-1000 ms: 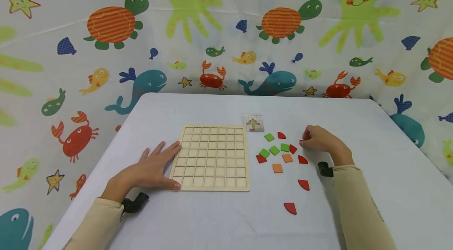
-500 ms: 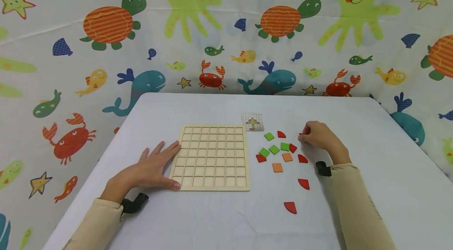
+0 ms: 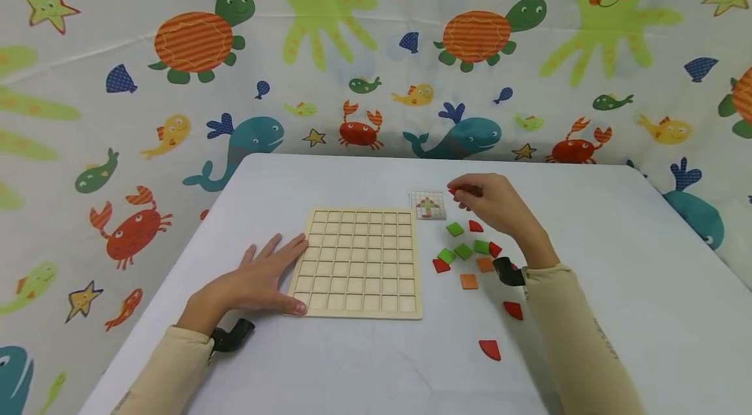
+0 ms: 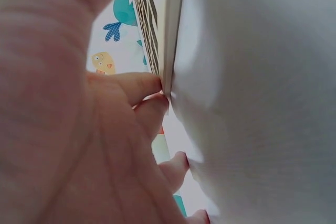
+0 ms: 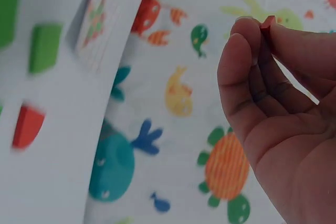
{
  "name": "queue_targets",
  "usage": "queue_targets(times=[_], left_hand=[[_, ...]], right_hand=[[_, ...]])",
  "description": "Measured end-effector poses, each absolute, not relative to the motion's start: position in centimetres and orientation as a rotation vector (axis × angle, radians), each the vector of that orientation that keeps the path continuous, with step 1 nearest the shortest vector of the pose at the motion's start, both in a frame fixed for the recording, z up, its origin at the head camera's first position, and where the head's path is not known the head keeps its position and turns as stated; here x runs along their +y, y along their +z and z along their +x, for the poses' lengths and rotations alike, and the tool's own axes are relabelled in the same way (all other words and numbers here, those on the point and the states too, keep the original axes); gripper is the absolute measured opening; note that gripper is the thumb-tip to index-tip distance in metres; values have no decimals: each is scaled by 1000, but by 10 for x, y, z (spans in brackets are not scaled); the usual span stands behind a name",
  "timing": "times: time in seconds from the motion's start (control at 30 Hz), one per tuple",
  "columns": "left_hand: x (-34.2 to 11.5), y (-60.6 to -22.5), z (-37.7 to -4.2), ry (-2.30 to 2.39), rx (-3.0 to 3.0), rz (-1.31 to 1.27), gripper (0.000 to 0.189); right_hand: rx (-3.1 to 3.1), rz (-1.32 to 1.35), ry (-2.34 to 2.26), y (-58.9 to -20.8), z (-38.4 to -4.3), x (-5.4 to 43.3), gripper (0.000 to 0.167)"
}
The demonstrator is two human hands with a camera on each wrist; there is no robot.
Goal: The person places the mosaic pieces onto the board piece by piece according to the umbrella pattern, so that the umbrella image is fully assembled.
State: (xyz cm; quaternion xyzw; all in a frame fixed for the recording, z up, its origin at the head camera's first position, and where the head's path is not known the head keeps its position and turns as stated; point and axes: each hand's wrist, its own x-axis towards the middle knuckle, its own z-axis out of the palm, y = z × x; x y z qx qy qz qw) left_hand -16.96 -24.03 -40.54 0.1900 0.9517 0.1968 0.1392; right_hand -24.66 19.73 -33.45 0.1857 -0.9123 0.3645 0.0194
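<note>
My left hand [image 3: 258,281] lies with spread fingers along the left edge of a wooden grid board [image 3: 363,263]. Its fingertips and thumb touch the frame; in the left wrist view the fingers [image 4: 144,85] meet the board's side edge [image 4: 170,35]. My right hand [image 3: 490,203] is raised above the table, beside the pattern card [image 3: 429,205]. Between thumb and fingertips it pinches a small red tile [image 5: 269,27], mostly covered by the fingers. Under and left of the right forearm lie green tiles [image 3: 463,251], orange tiles [image 3: 469,282] and red quarter-circle tiles [image 3: 489,350].
The white-covered table [image 3: 376,376] reaches back to a curtain [image 3: 364,30] printed with sea animals. The card, showing a coloured pattern on a grid, lies at the board's far right corner. A red tile [image 3: 513,310] lies close to the right sleeve [image 3: 572,337].
My right hand has lifted the red tile and carried it left and away from me, to beside the card. The left hand stays at the board; the head view shifts slightly.
</note>
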Motion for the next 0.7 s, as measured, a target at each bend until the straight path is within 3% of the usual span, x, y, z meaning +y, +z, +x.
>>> queue_targets(times=[0.23, 0.4, 0.7], left_hand=[[-238, -407, -167, 558, 2758, 536, 129], [-239, -407, -168, 568, 2767, 547, 129], [-237, -408, -170, 563, 2761, 543, 128]], right_hand=[[-2789, 742, 1293, -329, -261, 143, 26], [-2791, 852, 1436, -336, -276, 110, 15], [-2920, 1053, 1253, -362, -293, 73, 4]])
